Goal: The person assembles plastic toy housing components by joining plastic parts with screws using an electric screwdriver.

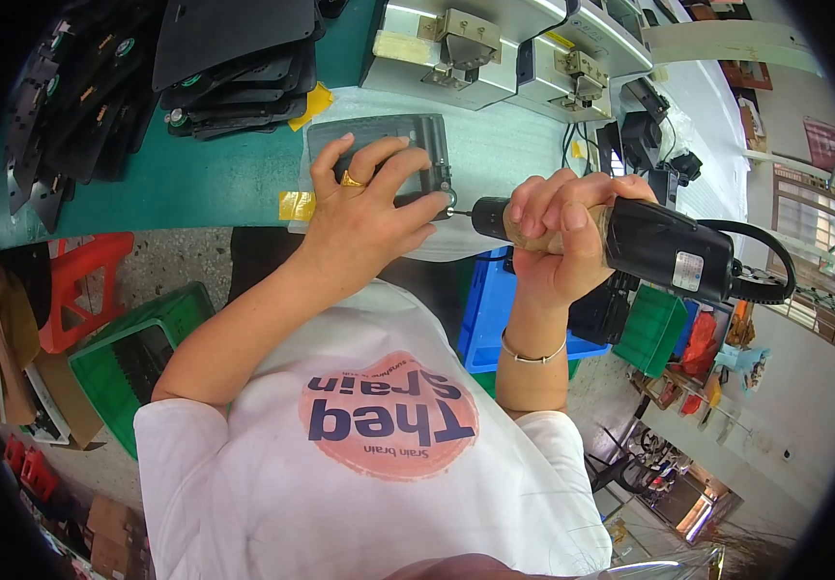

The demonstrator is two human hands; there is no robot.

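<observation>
My right hand is wrapped round a black electric screwdriver with a tan-wrapped grip, held almost level. Its thin bit points left and meets the right edge of a flat dark plastic panel, near a small round fitting; whether it sits in a screw I cannot tell. My left hand lies over the panel, fingers spread and pressing on it, the thumb beside the bit's tip. Part of the panel is hidden under this hand. The panel rests on a white foam sheet on the green table.
Stacked black panels stand at the far left of the green table, with more black parts beside them. Grey metal machines line the back. Yellow tape sticks near the front edge. Below are green and blue crates.
</observation>
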